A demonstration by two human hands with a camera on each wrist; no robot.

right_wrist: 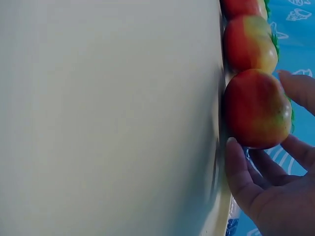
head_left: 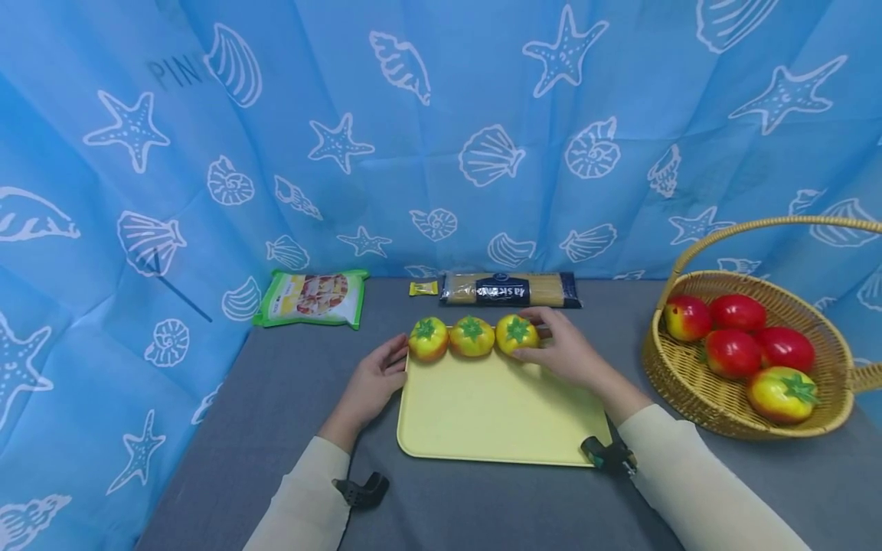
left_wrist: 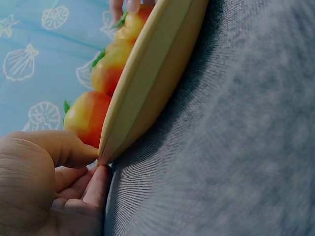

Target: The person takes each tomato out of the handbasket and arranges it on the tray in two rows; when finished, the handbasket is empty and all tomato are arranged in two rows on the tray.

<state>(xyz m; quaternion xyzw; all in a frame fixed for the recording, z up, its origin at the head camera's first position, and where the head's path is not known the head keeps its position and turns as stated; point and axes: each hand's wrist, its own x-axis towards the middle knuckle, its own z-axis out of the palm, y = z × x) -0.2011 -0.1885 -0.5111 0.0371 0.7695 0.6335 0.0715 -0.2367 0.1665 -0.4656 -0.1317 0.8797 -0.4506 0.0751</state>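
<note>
A yellow tray (head_left: 503, 413) lies on the table, with three yellow-red, tomato-like fruits in a row along its far edge. My left hand (head_left: 372, 386) is at the tray's left side, beside the left fruit (head_left: 429, 340). In the left wrist view, thumb (left_wrist: 74, 147) and fingers pinch the tray rim. The middle fruit (head_left: 472, 338) sits between the other two, its green leafy top upward. My right hand (head_left: 565, 353) curls round the right fruit (head_left: 515, 334); in the right wrist view, thumb and fingers (right_wrist: 241, 177) lie on opposite sides of it.
To the right stands a handled wicker basket (head_left: 654, 375) with several red fruits (head_left: 736, 353) and one yellow-red fruit (head_left: 782, 395). Along the back lie a green-edged food bag (head_left: 313, 298), a small yellow packet (head_left: 423, 288) and a pasta pack (head_left: 510, 291), before a blue curtain (head_left: 427, 138).
</note>
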